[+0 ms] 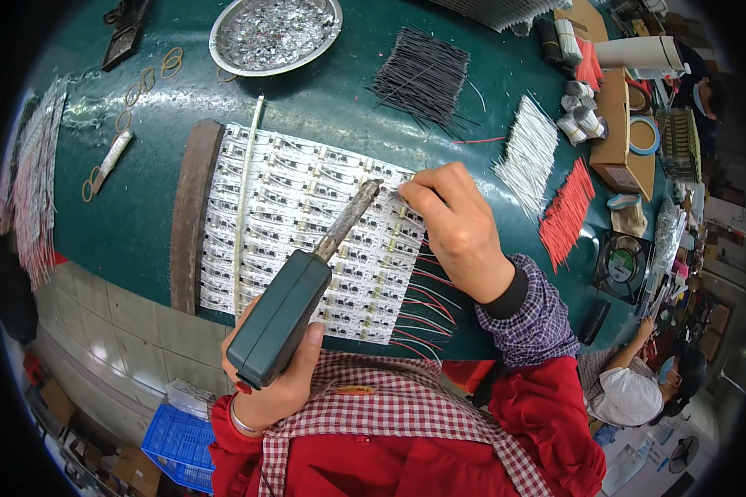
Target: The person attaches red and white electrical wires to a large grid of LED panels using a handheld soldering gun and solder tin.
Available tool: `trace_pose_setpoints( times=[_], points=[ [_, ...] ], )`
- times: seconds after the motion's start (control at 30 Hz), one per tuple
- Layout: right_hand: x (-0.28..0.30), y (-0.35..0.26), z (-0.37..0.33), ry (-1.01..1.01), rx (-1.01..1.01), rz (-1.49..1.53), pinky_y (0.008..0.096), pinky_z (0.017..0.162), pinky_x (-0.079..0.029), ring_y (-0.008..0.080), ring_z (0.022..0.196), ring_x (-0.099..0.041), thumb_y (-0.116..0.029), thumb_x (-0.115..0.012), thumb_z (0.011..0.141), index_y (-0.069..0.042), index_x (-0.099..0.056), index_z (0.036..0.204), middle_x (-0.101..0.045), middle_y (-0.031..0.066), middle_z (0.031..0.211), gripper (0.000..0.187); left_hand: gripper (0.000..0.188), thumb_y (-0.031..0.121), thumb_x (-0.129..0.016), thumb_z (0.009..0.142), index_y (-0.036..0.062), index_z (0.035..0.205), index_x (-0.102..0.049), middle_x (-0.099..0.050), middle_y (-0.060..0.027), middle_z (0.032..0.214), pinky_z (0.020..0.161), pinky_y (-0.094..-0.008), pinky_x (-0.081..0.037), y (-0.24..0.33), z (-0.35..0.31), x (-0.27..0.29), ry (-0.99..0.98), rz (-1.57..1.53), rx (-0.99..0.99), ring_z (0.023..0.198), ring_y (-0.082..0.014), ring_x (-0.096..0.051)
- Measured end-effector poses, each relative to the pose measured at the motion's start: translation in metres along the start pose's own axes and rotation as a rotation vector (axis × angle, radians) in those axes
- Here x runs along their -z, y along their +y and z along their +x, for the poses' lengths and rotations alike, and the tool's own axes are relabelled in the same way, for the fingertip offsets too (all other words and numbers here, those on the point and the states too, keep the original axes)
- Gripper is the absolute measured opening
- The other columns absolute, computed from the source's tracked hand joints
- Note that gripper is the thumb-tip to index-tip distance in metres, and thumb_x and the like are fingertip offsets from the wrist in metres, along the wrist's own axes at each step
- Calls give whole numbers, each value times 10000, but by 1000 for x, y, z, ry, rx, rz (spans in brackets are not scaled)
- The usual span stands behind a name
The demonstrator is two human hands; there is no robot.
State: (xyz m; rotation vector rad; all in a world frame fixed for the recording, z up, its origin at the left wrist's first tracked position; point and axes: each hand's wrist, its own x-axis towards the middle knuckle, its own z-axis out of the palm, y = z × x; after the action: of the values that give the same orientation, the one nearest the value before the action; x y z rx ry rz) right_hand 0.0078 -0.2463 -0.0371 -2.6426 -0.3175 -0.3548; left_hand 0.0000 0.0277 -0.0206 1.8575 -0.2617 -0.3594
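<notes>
My left hand [286, 389] is wrapped round the dark green handle of a soldering iron [278, 319]. The iron's metal tip rests over the upper right part of a white panel of small circuit boards [286, 199]. Close to that tip, my right hand [460, 228] is closed in a pinch at the panel's right edge. Whatever is between its fingertips is too small to make out. Red and white wires [427, 306] stick out from the panel's lower right side. A thin pale strip [247, 182] lies across the panel, and a brown bar [194, 219] sits along its left edge.
On the green table [348, 91] stands a metal bowl [327, 45] of silvery bits. Black wires [423, 74], white wires [526, 153] and red wires [566, 214] lie in bundles. A cardboard box [615, 137] and a fan [623, 263] stand at right. Another person [634, 393] sits beyond.
</notes>
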Motion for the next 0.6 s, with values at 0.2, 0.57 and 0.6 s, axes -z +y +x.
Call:
trace_pose_setpoints(
  times=[0.2,0.57,0.6],
  points=[
    [1,-5,-6,80,32,84,348,708,-505,283,848,-582,91,-636,669,23,-632,990,-593,118,948,328,244,54,-754,827,-79,1016,-678,-683,-125,873,650,-301,-523,2,-3,3,11,8,-8,709,-193,-652],
    [-3,-5,-9,37,11,108,347,702,-522,274,849,-598,130,-634,636,28,-654,955,-605,117,938,336,191,-3,-730,808,-63,981,-676,-659,-147,908,632,-310,-503,12,2,5,-100,76,-7,728,-210,-644],
    [-3,-5,-9,36,11,109,347,702,-522,274,849,-598,130,-634,636,28,-654,955,-605,117,938,336,191,-3,-730,808,-63,981,-676,-659,-147,908,632,-310,-503,11,1,5,-100,76,-6,728,-210,-644]
  ],
)
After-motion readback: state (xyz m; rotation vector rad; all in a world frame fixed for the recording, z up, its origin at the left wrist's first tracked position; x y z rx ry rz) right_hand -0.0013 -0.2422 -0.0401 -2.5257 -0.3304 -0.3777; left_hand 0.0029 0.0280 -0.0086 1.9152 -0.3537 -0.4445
